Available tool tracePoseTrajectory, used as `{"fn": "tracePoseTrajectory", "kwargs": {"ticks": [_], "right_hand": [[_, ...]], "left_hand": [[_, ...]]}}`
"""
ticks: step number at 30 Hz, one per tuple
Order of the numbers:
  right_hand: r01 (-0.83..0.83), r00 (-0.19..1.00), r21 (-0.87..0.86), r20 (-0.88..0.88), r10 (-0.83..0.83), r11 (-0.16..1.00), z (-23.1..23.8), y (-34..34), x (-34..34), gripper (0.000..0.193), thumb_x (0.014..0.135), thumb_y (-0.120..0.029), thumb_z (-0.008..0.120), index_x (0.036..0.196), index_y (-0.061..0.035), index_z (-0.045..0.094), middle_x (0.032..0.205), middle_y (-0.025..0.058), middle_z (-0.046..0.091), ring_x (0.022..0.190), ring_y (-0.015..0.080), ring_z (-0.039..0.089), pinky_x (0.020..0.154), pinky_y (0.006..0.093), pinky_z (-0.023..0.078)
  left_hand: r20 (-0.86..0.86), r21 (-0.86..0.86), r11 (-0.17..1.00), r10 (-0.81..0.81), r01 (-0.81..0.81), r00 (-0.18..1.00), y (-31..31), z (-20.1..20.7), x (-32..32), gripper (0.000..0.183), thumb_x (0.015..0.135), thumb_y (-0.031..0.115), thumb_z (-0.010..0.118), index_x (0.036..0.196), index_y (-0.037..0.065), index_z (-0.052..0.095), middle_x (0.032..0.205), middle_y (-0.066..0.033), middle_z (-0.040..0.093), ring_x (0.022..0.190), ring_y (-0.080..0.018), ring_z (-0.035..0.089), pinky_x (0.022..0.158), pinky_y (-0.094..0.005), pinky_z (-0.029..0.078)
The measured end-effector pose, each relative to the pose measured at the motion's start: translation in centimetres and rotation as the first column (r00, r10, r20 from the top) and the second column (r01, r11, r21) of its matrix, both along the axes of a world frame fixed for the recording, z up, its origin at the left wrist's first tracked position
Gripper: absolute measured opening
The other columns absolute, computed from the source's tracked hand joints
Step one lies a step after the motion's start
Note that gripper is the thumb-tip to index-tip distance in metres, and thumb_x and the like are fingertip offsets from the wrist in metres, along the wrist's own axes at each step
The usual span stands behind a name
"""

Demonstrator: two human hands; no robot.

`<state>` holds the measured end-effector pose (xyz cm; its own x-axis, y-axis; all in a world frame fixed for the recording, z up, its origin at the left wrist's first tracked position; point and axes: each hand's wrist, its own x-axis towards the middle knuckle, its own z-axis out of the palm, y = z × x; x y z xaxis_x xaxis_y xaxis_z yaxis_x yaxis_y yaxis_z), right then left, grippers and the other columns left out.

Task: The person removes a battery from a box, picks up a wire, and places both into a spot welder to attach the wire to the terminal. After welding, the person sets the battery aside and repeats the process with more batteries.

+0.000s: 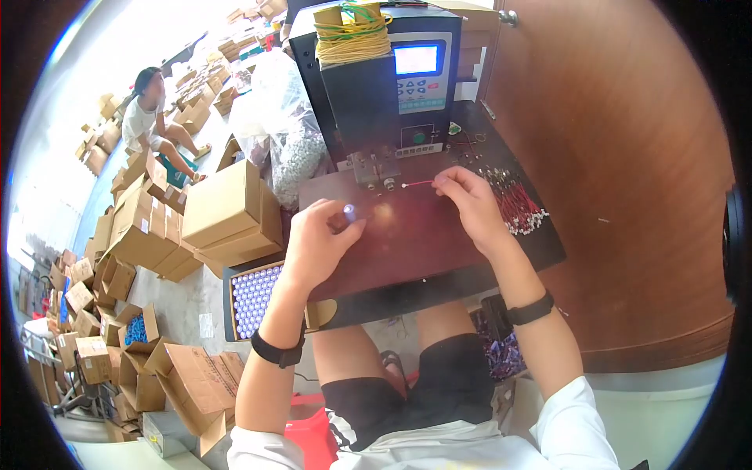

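Note:
My left hand [317, 243] is closed on a small purple cylindrical battery cell [349, 211], held upright between thumb and fingers above the dark red tabletop [376, 262]. My right hand [468, 200] pinches a short red wire lead [421, 184]. The lead's pale free end points left, close to the metal electrode tips [389, 184] of a black and grey machine [356, 98] that looks like a spot welder. The cell is apart from both the lead and the tips. A pile of red leads with white connectors [517, 204] lies right of my right hand.
A cardboard tray [233, 307] of purple cells stands by my left forearm. Yellow wire [352, 48] is coiled on top of the machine. Cartons [223, 204] crowd the left floor, where a person [149, 117] sits. A brown wooden panel [611, 196] borders the right side.

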<state>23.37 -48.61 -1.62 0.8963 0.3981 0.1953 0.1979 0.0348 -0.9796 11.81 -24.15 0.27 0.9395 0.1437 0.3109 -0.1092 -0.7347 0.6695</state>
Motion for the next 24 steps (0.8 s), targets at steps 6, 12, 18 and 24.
{"fn": "tracePoseTrajectory", "kwargs": {"ticks": [6, 12, 18, 24], "right_hand": [[0.02, 1.0, -0.009, 0.014, -0.02, 1.0, 0.2, 0.1, -0.1, 0.019, 0.101, -0.018, 0.06, 0.103, -0.0003, 0.065, 0.096, 0.0022, 0.064, 0.096, 0.0112, 0.058, 0.091, 0.0267, 0.044], [0.032, 0.999, -0.027, 0.038, -0.031, 0.999, -0.1, 0.0, -0.2, 0.017, 0.101, -0.018, 0.06, 0.104, -0.001, 0.064, 0.099, 0.0018, 0.063, 0.098, 0.0111, 0.058, 0.092, 0.0265, 0.044], [0.032, 0.999, 0.001, 0.01, -0.032, 0.999, -0.1, -0.1, 0.0, 0.017, 0.101, -0.016, 0.06, 0.103, -0.0008, 0.065, 0.098, 0.0017, 0.063, 0.098, 0.0112, 0.058, 0.092, 0.0264, 0.044], [0.057, 0.998, 0.004, 0.018, -0.057, 0.998, -0.6, -0.2, 0.3, 0.017, 0.101, -0.016, 0.06, 0.103, -0.0005, 0.065, 0.098, 0.0017, 0.064, 0.098, 0.0115, 0.058, 0.091, 0.0265, 0.044]], "left_hand": [[0.103, -0.024, 0.998, -0.048, 0.05, 0.994, -1.3, -0.6, 1.6, 0.026, 0.082, 0.018, 0.08, 0.094, -0.003, 0.072, 0.078, -0.0111, 0.063, 0.068, -0.0203, 0.061, 0.067, -0.0324, 0.05], [0.091, -0.071, 0.997, -0.031, 0.038, 0.995, -2.4, -1.7, 3.9, 0.025, 0.08, 0.022, 0.079, 0.091, -0.001, 0.075, 0.083, -0.0153, 0.063, 0.083, -0.0333, 0.062, 0.076, -0.0431, 0.049], [0.08, 0.007, 1.0, -0.016, 0.016, 0.997, -2.4, -1.9, 4.2, 0.029, 0.083, 0.022, 0.079, 0.102, 0.0, 0.075, 0.089, -0.0132, 0.069, 0.076, -0.0223, 0.064, 0.074, -0.0337, 0.052], [0.102, -0.041, 0.999, -0.013, 0.018, 0.995, -2.7, -1.9, 4.3, 0.028, 0.081, 0.026, 0.078, 0.087, -0.001, 0.075, 0.08, -0.0146, 0.06, 0.083, -0.0335, 0.058, 0.074, -0.044, 0.047]]}}
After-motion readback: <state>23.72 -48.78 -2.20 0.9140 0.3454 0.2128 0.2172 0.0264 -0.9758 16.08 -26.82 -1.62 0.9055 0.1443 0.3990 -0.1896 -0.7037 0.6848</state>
